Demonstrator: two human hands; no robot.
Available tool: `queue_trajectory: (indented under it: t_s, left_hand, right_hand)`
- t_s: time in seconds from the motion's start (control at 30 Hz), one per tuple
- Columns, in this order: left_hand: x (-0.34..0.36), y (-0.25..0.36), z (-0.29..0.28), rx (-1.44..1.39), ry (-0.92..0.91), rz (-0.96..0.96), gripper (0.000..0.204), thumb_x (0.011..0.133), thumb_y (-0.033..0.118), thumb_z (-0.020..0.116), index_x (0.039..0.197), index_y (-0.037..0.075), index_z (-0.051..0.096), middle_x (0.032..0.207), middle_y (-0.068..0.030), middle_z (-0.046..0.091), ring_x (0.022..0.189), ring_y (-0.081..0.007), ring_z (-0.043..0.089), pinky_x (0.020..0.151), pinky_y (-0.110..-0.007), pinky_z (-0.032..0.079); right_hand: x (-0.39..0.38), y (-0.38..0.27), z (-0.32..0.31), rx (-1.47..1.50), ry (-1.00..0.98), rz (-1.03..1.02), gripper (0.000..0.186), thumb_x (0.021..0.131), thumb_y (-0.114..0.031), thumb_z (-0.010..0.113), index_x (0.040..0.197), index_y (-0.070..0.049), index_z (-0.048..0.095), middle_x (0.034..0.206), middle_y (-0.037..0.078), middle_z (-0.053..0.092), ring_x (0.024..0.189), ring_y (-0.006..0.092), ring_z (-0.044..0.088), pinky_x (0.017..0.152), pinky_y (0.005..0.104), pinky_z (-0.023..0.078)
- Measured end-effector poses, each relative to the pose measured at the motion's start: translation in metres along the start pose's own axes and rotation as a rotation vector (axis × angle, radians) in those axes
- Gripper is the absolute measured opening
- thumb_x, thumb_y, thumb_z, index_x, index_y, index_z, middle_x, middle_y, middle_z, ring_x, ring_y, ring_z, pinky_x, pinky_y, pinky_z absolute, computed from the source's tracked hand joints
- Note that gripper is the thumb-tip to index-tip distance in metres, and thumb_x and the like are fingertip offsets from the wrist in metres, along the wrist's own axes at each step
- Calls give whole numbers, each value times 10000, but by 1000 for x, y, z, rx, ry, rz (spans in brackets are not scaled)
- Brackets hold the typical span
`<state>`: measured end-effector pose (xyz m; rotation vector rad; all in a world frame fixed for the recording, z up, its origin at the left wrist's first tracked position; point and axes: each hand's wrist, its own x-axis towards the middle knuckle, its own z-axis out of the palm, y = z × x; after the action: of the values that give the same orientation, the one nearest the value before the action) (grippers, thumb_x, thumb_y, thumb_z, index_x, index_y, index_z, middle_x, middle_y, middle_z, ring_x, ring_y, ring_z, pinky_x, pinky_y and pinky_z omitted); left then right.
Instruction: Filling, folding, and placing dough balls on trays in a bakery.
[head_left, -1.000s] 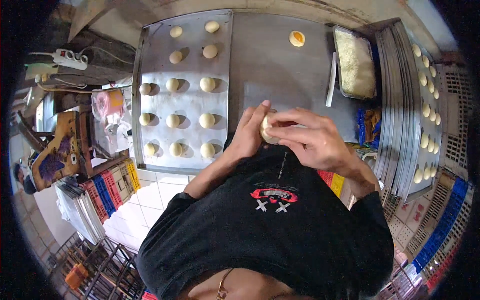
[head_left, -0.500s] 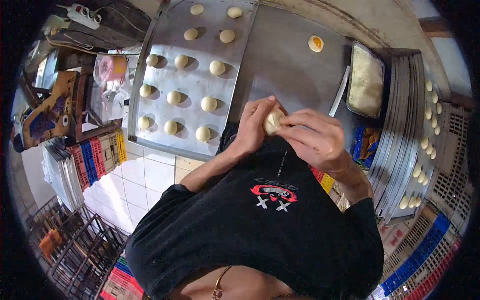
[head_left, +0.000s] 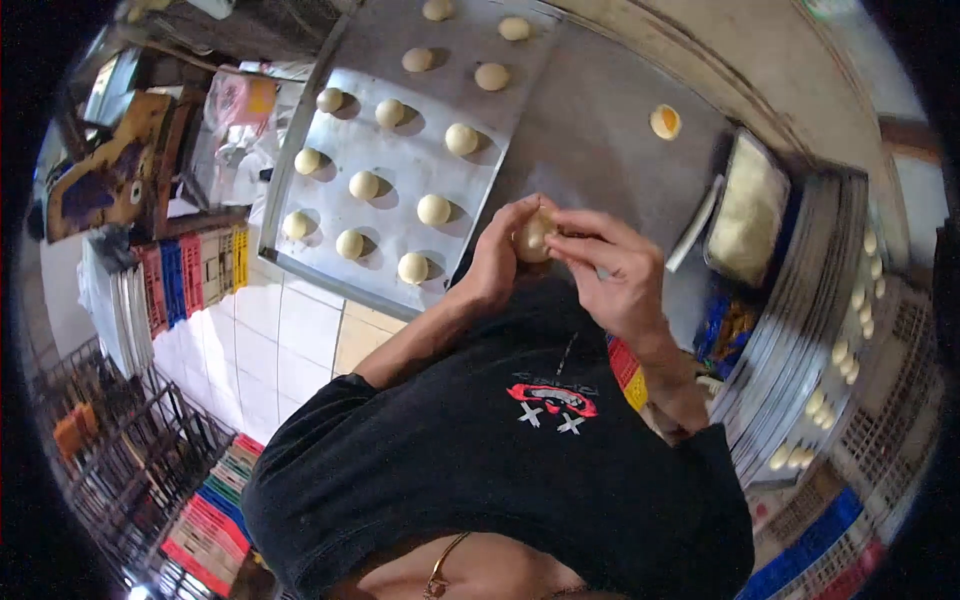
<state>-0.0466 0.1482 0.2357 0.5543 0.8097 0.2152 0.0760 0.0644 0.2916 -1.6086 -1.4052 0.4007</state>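
In front of my chest, a pale dough ball (head_left: 533, 240) sits between my two hands. My left hand (head_left: 494, 262) cups it from the left, fingers curled round its side. With bent fingertips and thumb, my right hand (head_left: 622, 272) pinches the dough's right edge. Further off on the metal worktop (head_left: 590, 110) lies a small dough round with orange filling (head_left: 665, 122). A metal baking tray (head_left: 330, 222) to the left carries several smooth dough balls (head_left: 433, 209) in spaced rows.
On the right, a rectangular pan (head_left: 750, 215) holds a pale mass, with a long flat whitish tool (head_left: 695, 225) beside it. Beyond is a stack of metal trays (head_left: 775, 320), with dough balls on the outermost. Coloured crates (head_left: 185, 280) and a wire rack (head_left: 120, 430) stand at left.
My head view has tilted, shifting the surroundings. Both hands still hold the dough ball; my right fingers have changed position on it and its surface looks smoother.
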Motion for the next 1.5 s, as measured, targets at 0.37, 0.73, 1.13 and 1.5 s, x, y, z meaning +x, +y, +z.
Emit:
queue_trajectory:
  t_s: [0.37, 0.73, 1.13, 1.5]
  left_hand:
    - [113, 92, -85, 979, 654, 984, 417, 733, 185, 760, 1061, 41, 547, 888, -115, 626, 730, -187, 603, 583, -342, 474]
    - [302, 216, -374, 2456, 984, 828, 399, 886, 409, 485, 990, 58, 643, 1033, -184, 622, 1040, -376, 528, 891, -495, 393]
    - [221, 114, -113, 1521, 856, 1191, 554, 831, 232, 663, 1267, -34, 447, 1301, -296, 418, 1244, -422, 388, 1029, -486, 335]
    - [188, -35, 22, -215, -238, 37, 516, 1002, 421, 356, 1281, 5, 479, 1250, -130, 540, 1158, -248, 507, 1016, -376, 363]
  right_hand:
    - [32, 66, 25, 54, 66, 265, 318, 690, -45, 790, 992, -69, 694, 963, 62, 613, 775, 181, 610, 647, 278, 503]
    - [-11, 248, -13, -111, 282, 850, 254, 776, -104, 717, 1020, -52, 666, 974, 132, 641, 913, 229, 627, 748, 320, 515]
    - [10, 392, -87, -867, 320, 447, 253, 832, -135, 620, 1077, -86, 654, 974, 115, 650, 1045, 330, 534, 890, 458, 434]
    - [25, 183, -63, 528, 427, 554, 107, 917, -46, 577, 995, 11, 623, 894, 67, 662, 823, 135, 647, 755, 264, 532]
